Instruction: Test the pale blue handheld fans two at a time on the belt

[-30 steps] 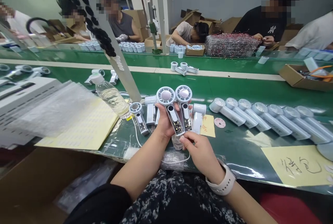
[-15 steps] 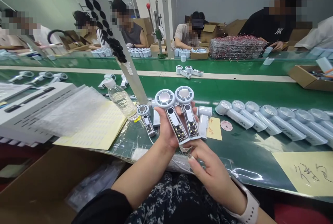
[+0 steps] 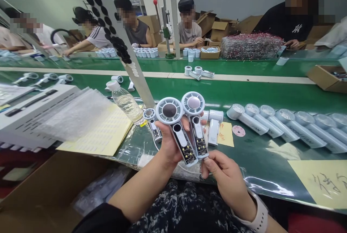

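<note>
Two fans (image 3: 187, 128) upright in left hand (image 3: 169, 144) — heads up, handles twd wearer.

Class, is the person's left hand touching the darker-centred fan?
Touching. The head view shows the left hand wrapped round the handle of the darker-centred fan.

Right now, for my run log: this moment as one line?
left hand: grips two fans side by side | right hand: fingertips at their lower ends | bench: fan row at right
</note>
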Available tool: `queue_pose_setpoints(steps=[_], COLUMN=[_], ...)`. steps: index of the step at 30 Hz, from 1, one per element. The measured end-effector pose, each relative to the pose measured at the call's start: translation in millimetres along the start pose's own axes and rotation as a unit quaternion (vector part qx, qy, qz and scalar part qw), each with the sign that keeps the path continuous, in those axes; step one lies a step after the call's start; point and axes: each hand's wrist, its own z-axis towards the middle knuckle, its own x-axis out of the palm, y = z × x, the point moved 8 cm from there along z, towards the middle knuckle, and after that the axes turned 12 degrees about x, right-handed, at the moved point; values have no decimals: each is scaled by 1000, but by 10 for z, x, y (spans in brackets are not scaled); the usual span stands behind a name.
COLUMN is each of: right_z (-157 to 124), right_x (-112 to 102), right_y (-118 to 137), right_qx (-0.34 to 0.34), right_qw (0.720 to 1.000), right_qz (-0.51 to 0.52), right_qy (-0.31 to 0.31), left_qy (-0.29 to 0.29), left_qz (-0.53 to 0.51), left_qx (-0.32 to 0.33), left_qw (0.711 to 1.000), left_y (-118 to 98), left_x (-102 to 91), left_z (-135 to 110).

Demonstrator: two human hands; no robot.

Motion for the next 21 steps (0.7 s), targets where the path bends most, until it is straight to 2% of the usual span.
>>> queue_pose_setpoints(steps=[2,6,9,11,14,17,19,20,21], right_z=[-16,-32,-20,-8,-10,-18,-10,7,35], right_x=[3,49,54,14,-117,-350,-482,-502,-479], right_y=[-37,-149,-157,-111,20,86,72,58,43], right_qx=[10,53,63,48,-19,-58,-49,-41,-32], right_qw=[999,992,993,997,999,991,983,984,989], right_qz=[38,114,100,56,-3,-50,-57,-41,-13], right_qy=[-11,-30,-27,-22,-29,-111,-170,-171,-143], left_qy=[-11,7,14,22,18,-16,1,24,42], left_qz=[5,49,78,86,83,97,115,126,132], left_qx=[2,32,41,33,45,64,27,-5,-39], left_qw=[1000,998,996,996,995,993,993,992,990], left_y=[19,65,108,123,47,-64,-33,18,75], left_x=[-7,21,4,1,-2,-54,-64,-62,-73], left_z=[-9,-26,-31,-13,45,60,4,-45,-101])
